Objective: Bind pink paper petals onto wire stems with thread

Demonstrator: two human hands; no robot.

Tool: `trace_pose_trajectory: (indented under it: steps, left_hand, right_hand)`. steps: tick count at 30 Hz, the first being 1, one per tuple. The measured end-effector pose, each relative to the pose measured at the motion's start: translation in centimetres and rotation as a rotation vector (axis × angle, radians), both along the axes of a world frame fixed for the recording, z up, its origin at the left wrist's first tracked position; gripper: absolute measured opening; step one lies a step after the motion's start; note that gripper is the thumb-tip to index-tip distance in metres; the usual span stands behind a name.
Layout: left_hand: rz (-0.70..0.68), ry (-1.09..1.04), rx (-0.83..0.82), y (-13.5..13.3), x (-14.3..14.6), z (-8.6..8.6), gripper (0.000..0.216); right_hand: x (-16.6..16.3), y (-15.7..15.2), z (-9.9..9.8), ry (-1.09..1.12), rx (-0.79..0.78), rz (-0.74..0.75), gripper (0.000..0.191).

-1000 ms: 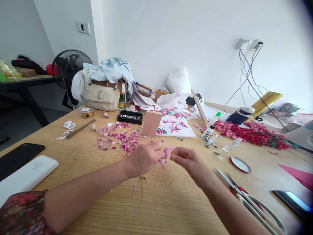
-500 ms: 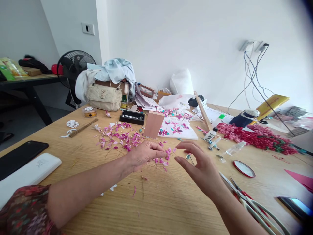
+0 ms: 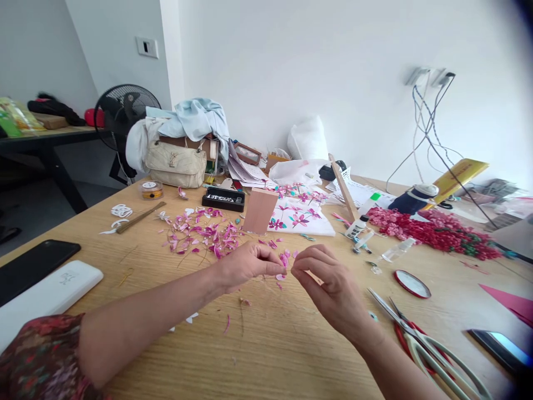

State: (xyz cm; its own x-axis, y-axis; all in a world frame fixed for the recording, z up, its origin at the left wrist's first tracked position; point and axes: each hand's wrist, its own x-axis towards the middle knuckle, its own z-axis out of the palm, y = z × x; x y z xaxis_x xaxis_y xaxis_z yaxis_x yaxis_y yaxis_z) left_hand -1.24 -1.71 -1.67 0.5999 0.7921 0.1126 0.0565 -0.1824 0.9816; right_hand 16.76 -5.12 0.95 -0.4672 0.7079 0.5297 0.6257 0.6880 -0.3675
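My left hand (image 3: pixel 245 265) rests over the wooden table (image 3: pixel 291 344), fingers pinched on a small pink paper flower piece (image 3: pixel 283 260) at its fingertips. My right hand (image 3: pixel 331 289) is raised just to the right, thumb and forefinger pinched together close to the same flower piece; what they grip is too small to make out. A scatter of pink petals (image 3: pixel 200 236) lies on the table beyond my left hand. A few loose petals lie under both hands.
Scissors (image 3: pixel 420 339) lie at the right, a red lid (image 3: pixel 411 284) beyond them. A black phone (image 3: pixel 33 266) and white case (image 3: pixel 45 297) sit at left. A small wooden block (image 3: pixel 259 211), a flower picture (image 3: pixel 300 216), red flowers (image 3: pixel 433 230), a handbag (image 3: pixel 175 164) and a fan (image 3: pixel 120 114) stand farther back.
My right hand opened and pulled away from the flower piece half a second ago, then came back to it with fingers pinched. My left hand stayed in place.
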Motion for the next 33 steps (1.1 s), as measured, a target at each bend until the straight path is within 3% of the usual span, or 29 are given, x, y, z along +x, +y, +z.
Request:
trace_pose_trajectory:
  steps: [3,5,6,8,10,13,15,18,24,27,30,31,33]
  left_hand:
    - [0.123,0.182,0.681,-0.4,0.0,0.0,0.020]
    - [0.183,0.271,0.934,-0.5,0.0,-0.1,0.025]
    - [0.204,0.281,0.941,-0.5,0.1,-0.1,0.025]
    - [0.230,0.236,0.747,-0.3,0.2,0.0,0.019]
    - [0.205,0.128,0.387,-0.1,0.2,0.2,0.012]
    - [0.108,-0.032,-0.094,0.1,0.2,0.5,0.012]
    - [0.050,-0.073,-0.251,0.1,0.1,0.5,0.016]
    - [0.002,-0.079,-0.321,0.0,-0.1,0.5,0.021]
    - [-0.008,-0.037,-0.230,0.1,0.0,0.3,0.024]
    - [0.070,0.058,0.152,0.0,0.1,0.2,0.019]
    - [0.144,0.228,0.650,-0.2,0.1,-0.1,0.022]
    - [0.160,0.263,0.736,-0.3,0.1,-0.2,0.024]
    - [0.198,0.259,0.703,-0.2,0.1,-0.2,0.023]
  right_hand:
    - [-0.6,0.2,-0.7,0.209,-0.382,-0.165,0.020]
    - [-0.7,0.4,-0.9,0.314,-0.616,-0.220,0.021]
    - [-0.6,0.4,-1.0,0.340,-0.680,-0.233,0.022]
    - [-0.2,0.4,-0.9,0.338,-0.646,-0.257,0.024]
    - [0.4,0.2,-0.6,0.267,-0.439,-0.256,0.021]
    - [1.3,-0.3,0.1,0.063,-0.038,-0.142,0.016]
    - [1.5,-0.4,0.4,-0.083,0.149,-0.049,0.018]
    - [1.3,-0.3,0.6,-0.194,0.241,0.022,0.015]
    - [0.5,0.1,0.4,-0.158,0.187,0.042,0.012]
    - [-0.2,0.2,0.0,-0.031,-0.028,-0.060,0.016]
    - [-0.6,0.4,-0.6,0.147,-0.418,-0.204,0.022]
    - [-0.6,0.5,-0.7,0.195,-0.533,-0.225,0.022]
    - [-0.3,0.6,-0.9,0.257,-0.620,-0.231,0.022]
